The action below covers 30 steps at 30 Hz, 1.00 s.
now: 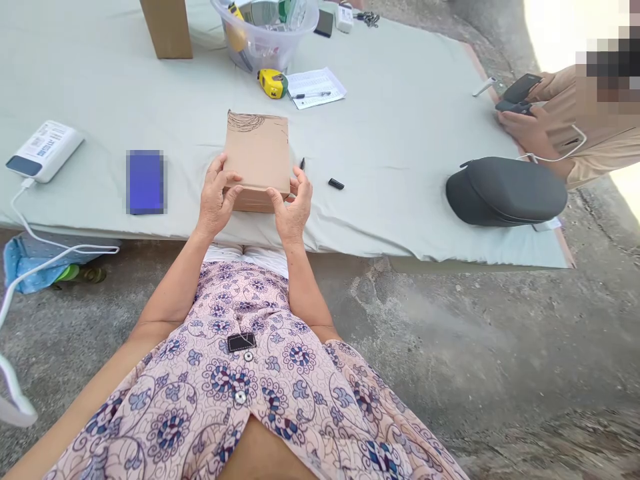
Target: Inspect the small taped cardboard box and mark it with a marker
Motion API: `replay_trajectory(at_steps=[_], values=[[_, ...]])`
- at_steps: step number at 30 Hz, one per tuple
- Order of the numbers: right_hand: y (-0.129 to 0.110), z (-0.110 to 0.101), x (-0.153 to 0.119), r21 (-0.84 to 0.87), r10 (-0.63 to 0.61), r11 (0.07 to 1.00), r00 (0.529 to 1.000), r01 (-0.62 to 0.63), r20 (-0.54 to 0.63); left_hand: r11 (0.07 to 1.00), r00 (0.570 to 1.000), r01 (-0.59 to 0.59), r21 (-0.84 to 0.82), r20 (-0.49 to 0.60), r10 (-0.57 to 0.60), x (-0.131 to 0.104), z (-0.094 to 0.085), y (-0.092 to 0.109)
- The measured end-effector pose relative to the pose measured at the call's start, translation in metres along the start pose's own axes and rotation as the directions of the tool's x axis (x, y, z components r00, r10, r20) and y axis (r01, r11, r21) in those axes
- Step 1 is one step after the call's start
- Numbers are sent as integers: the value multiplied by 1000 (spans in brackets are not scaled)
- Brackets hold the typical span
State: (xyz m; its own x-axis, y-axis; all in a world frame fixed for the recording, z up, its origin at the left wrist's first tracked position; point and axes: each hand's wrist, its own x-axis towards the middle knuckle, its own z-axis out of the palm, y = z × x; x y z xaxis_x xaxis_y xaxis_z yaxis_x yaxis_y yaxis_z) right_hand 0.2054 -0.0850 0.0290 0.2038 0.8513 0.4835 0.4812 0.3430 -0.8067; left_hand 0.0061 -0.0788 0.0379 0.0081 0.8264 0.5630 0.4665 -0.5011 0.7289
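Note:
A brown cardboard box rests near the front edge of the cloth-covered table, with dark scribbled loops drawn on its top by the far left corner. My left hand grips the box's near left corner, thumb on the near edge and fingers on the top and side. On the opposite corner, my right hand holds the box in the same way, its thumb at the near edge. A black marker lies partly hidden beside the box, just beyond my right fingers. Its black cap sits apart, to the right.
Behind the box are a yellow tape measure, a paper with a pen, a plastic basket and a taller carton. A power bank and blurred blue object lie left. A black case and another person's hands are right.

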Motion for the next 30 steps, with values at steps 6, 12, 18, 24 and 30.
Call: replay_trajectory(at_steps=[6, 12, 18, 24, 30], values=[[-1, 2, -4, 4, 40, 999, 999, -40, 21, 1000, 1000, 4, 24, -13, -4, 0, 2, 0], [1, -1, -4, -25, 4, 1000, 999, -3, 54, 999, 1000, -3, 38, 7, 3, 1, 1, -4], [8, -5, -5, -15, -40, 999, 995, 42, 87, 999, 1000, -21, 30, 20, 20, 2, 0, -9], [13, 1, -8, -42, -62, 997, 994, 66, 92, 1000, 1000, -8, 21, 20, 7, 0, 6, -9], [16, 5, -13, 15, -18, 1000, 995, 17, 94, 999, 999, -20, 30, 29, 19, -3, 6, -14]])
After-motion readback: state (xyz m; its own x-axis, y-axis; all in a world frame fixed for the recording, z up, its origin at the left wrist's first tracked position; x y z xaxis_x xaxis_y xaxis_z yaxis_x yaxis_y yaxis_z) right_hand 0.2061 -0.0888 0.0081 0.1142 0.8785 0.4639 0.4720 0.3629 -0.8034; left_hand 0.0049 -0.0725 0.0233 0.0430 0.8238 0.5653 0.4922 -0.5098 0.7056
